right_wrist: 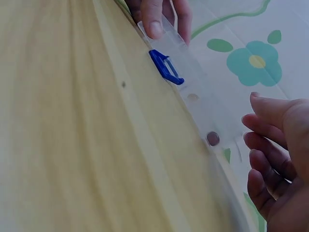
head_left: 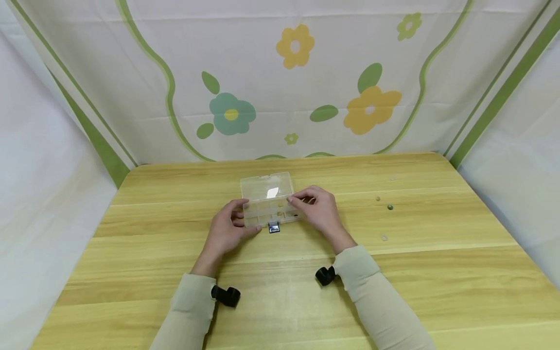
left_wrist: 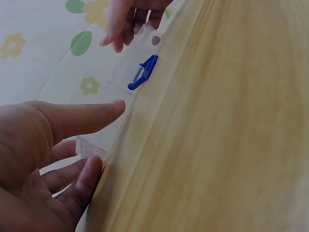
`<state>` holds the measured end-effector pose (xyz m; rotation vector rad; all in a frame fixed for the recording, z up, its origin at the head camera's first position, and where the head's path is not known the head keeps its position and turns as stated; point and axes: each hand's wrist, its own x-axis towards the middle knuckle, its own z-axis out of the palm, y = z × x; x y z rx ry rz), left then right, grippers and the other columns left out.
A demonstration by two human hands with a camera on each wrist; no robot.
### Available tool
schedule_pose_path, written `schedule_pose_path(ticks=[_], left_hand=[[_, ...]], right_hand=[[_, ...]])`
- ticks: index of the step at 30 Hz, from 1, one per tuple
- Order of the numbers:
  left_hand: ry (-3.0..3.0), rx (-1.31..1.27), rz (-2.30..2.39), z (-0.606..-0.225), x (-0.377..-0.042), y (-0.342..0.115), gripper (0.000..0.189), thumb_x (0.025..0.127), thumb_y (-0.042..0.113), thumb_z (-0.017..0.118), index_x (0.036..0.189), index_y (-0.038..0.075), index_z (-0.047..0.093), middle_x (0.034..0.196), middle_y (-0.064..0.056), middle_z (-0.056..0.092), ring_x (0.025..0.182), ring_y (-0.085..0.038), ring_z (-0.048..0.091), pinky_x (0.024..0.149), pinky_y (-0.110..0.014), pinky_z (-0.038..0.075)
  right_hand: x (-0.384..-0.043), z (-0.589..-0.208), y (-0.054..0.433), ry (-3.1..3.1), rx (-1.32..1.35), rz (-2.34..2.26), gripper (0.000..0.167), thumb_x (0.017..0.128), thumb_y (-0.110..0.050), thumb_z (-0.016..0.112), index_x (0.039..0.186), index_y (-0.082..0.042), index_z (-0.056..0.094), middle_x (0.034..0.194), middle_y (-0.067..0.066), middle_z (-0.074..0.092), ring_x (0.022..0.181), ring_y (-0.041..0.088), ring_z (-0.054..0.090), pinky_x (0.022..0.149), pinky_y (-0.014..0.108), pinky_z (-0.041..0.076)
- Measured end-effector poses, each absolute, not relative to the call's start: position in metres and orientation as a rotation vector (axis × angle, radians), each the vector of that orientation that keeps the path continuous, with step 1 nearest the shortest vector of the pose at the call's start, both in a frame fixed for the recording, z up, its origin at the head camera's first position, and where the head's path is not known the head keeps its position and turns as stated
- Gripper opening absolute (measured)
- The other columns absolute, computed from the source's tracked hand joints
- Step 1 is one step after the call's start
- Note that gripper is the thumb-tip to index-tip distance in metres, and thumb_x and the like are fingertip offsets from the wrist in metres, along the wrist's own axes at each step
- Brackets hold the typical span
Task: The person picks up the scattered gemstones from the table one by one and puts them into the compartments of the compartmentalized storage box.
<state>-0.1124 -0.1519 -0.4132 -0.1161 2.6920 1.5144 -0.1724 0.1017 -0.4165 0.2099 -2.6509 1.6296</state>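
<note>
A clear plastic compartment box with a blue latch sits mid-table, its transparent lid raised at the back. My left hand grips its left end, thumb along the front edge and fingers at the side. Above the box's right end is my right hand, fingers loosely bent and thumb tip near the lid's lower right corner. Its thumb and forefinger stand slightly apart in the right wrist view, with nothing visible between them. A dark round piece and a pale one show through the box wall.
To the right on the wooden table lie several small pieces: a dark green one, a tan one and a clear one. Behind the table hangs a flower-patterned cloth.
</note>
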Motion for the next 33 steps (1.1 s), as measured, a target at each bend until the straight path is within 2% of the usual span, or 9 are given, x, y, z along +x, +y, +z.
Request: schedule_pose_path(ticks=[12,21,25,33], left_hand=[[2.667,-0.113,1.534,-0.412,-0.115,-0.151,0.077,0.084,0.011,0.093,0.152,0.010,0.057,0.138,-0.016,0.064,0.112,-0.030,0.061,0.093,-0.037,0.055],[2.641,-0.116,1.551,-0.417,-0.109,-0.154,0.077,0.084,0.011,0.093,0.152,0.009,0.057,0.139,-0.017,0.064,0.109,-0.030,0.066,0.094,-0.039,0.057],[2.640,-0.125,1.534,-0.418,-0.108,-0.156,0.077,0.084,0.012,0.092,0.152,0.011,0.057,0.142,-0.017,0.064,0.111,-0.031,0.065,0.097,-0.041,0.057],[2.627,-0.117,1.538,-0.415,-0.110,-0.155,0.077,0.085,0.012,0.092,0.153,0.011,0.056,0.141,-0.018,0.063,0.113,-0.032,0.066,0.099,-0.043,0.057]], right_hand=[[-0.176,-0.408,0.142,-2.615,0.086,1.588,0.021,0.096,-0.036,0.083,0.106,-0.017,0.084,0.106,0.004,0.073,0.098,0.023,0.064,0.086,0.038,0.052],[-0.170,-0.413,0.177,-2.634,-0.018,1.532,0.025,0.099,-0.039,0.079,0.110,-0.017,0.083,0.111,0.003,0.072,0.100,0.021,0.064,0.085,0.035,0.054],[-0.167,-0.411,0.195,-2.620,-0.091,1.512,0.027,0.099,-0.040,0.078,0.112,-0.016,0.083,0.116,0.004,0.072,0.102,0.019,0.063,0.085,0.030,0.054],[-0.160,-0.399,0.237,-2.577,-0.318,1.455,0.033,0.100,-0.043,0.077,0.117,-0.015,0.082,0.118,0.002,0.068,0.101,0.014,0.060,0.074,0.024,0.052]])
